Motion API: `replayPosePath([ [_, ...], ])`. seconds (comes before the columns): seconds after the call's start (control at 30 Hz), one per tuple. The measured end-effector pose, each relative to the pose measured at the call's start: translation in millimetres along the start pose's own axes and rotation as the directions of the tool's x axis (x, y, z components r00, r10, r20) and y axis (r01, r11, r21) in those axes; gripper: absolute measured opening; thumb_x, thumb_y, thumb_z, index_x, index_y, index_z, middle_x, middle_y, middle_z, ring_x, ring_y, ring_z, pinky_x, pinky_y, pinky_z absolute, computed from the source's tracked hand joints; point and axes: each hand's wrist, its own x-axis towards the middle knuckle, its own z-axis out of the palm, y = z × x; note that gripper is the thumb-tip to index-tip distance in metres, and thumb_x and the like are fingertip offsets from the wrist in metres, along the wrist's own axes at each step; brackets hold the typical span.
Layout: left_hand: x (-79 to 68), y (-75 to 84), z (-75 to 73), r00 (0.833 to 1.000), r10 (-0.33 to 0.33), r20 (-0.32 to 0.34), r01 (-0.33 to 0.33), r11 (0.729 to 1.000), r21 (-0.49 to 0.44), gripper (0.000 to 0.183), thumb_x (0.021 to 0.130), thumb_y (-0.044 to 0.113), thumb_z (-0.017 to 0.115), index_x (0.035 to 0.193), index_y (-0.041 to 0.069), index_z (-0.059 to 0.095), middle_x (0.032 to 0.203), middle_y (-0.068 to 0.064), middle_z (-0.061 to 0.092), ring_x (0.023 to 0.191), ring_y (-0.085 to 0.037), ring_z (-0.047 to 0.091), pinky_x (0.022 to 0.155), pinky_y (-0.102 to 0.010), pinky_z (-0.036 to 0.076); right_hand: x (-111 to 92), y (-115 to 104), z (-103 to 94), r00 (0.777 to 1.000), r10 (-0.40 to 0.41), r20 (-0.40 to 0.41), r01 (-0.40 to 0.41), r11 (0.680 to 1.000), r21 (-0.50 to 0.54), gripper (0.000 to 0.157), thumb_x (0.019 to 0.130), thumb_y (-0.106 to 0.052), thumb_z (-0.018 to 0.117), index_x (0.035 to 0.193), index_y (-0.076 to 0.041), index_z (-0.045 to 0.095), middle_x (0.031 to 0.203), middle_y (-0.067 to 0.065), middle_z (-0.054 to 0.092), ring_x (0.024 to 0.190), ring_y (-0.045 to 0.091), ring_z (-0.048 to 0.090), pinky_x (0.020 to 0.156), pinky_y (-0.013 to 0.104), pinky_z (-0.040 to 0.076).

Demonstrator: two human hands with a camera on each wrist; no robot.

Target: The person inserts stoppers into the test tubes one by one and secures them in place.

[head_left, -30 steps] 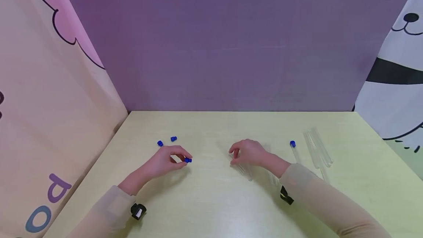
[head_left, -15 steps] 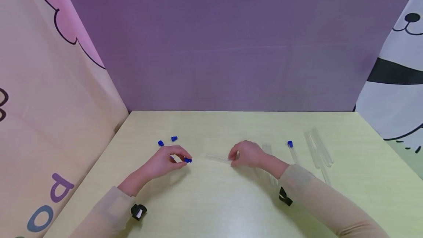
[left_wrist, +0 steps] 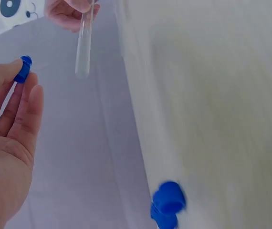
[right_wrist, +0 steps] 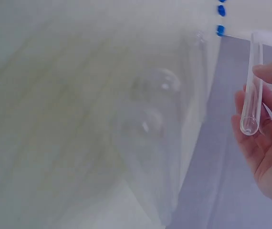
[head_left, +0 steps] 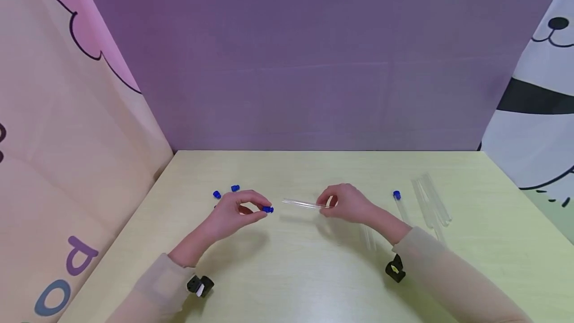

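Between thumb and fingertips my left hand (head_left: 236,213) pinches a blue cap (head_left: 267,209), also plain in the left wrist view as a ridged blue cap (left_wrist: 23,69). My right hand (head_left: 347,202) holds a clear test tube (head_left: 301,204) between thumb and fingers, raised above the table. The tube points left, toward the cap, with a small gap between the two. In the right wrist view the tube's rounded end (right_wrist: 250,125) lies near my palm. Two loose blue caps, one at the back (head_left: 235,188) and one beside it (head_left: 217,194), lie behind my left hand.
On the right of the pale table (head_left: 287,273) lie several clear tubes (head_left: 431,201). Nearer my right forearm is a tube with a blue cap (head_left: 397,195) on it. More clear tubes (head_left: 368,237) lie partly hidden under my right wrist. A purple cloth (head_left: 287,64) hangs behind.
My right hand has picked up a test tube, turned it leftward and lifted it off the table. My left hand has moved slightly right and up, with the cap still pinched.
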Motion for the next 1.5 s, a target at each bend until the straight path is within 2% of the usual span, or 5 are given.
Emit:
replayPosePath([
  [0.3,1.6,10.5,4.3,0.999,0.022,-0.039,-0.025,0.998,-0.063,0.018,0.087,0.006,0.073,0.105,0.005,0.073,0.100,-0.003,0.070,0.088,-0.016,0.064,0.073,-0.031,0.057,-18.6,2.6,-17.7,0.998,0.027,-0.055,-0.024,0.999,0.046,0.017,0.085,-0.010,0.074,0.101,-0.005,0.071,0.088,-0.006,0.064,0.073,0.013,0.057,0.059,0.029,0.050],
  [0.53,1.1,16.7,8.1,0.996,0.058,-0.061,-0.065,0.991,-0.116,0.018,0.086,0.002,0.073,0.104,0.003,0.073,0.100,-0.006,0.069,0.087,-0.017,0.065,0.072,-0.032,0.058,-35.6,4.0,-33.2,0.995,0.015,-0.104,-0.008,0.998,0.065,0.015,0.085,-0.010,0.073,0.100,-0.006,0.071,0.092,-0.004,0.066,0.077,0.013,0.059,0.060,0.029,0.051],
  [0.77,2.2,22.6,10.8,0.994,0.082,-0.078,-0.091,0.988,-0.124,0.020,0.085,0.001,0.073,0.105,0.004,0.073,0.101,-0.006,0.068,0.087,-0.018,0.064,0.075,-0.031,0.057,-49.3,2.4,-44.6,0.992,0.041,-0.119,-0.030,0.995,0.090,0.011,0.086,-0.009,0.072,0.097,-0.011,0.071,0.087,-0.006,0.066,0.075,0.014,0.060,0.057,0.029,0.050],
  [1.2,6.8,23.1,20.4,0.997,-0.006,-0.082,-0.005,0.991,-0.135,0.022,0.085,0.000,0.073,0.106,0.003,0.073,0.101,-0.007,0.069,0.088,-0.019,0.065,0.077,-0.030,0.057,-75.4,3.2,-54.3,0.995,0.009,-0.102,0.002,0.994,0.107,0.011,0.086,-0.007,0.072,0.096,-0.012,0.070,0.087,-0.004,0.067,0.071,0.011,0.060,0.054,0.026,0.049],
  [1.5,11.2,26.5,24.5,0.998,0.004,-0.070,-0.013,0.990,-0.139,0.022,0.085,0.001,0.073,0.107,0.000,0.071,0.101,-0.011,0.067,0.089,-0.020,0.065,0.079,-0.029,0.056,-85.3,-1.1,-57.8,0.994,-0.018,-0.107,0.030,0.993,0.111,0.009,0.088,-0.009,0.071,0.096,-0.011,0.069,0.090,-0.005,0.068,0.073,0.011,0.060,0.055,0.027,0.051],
])
